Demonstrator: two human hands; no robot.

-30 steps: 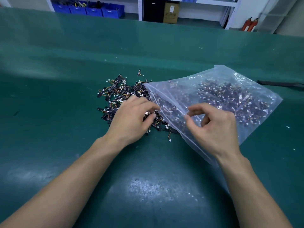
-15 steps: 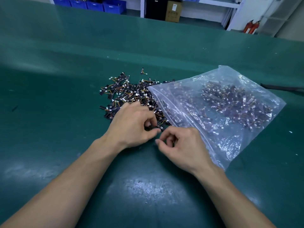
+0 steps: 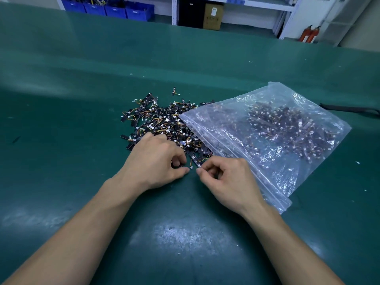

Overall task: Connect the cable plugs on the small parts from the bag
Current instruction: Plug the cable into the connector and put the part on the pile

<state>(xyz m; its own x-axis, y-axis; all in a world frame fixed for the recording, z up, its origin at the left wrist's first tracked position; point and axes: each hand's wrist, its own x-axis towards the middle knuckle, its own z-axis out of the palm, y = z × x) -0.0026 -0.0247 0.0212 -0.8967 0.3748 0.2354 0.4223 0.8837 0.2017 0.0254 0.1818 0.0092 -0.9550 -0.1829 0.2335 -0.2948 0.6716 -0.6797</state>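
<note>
Beside bag (image 3: pixel 267 145), left hand (image 3: pixel 154 161) pinching part (image 3: pixel 178 165), right hand (image 3: pixel 228 179) curled

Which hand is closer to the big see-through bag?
The right hand. It sits at the near edge of the plastic bag. The left hand is farther left, on the loose pile of small parts.

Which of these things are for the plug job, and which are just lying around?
For the job: pile of small parts, plastic bag with more inside, left hand pinching one small part, right hand beside it.
Just lying around: black strap, blue bins, cardboard box, red extinguishers.
</note>
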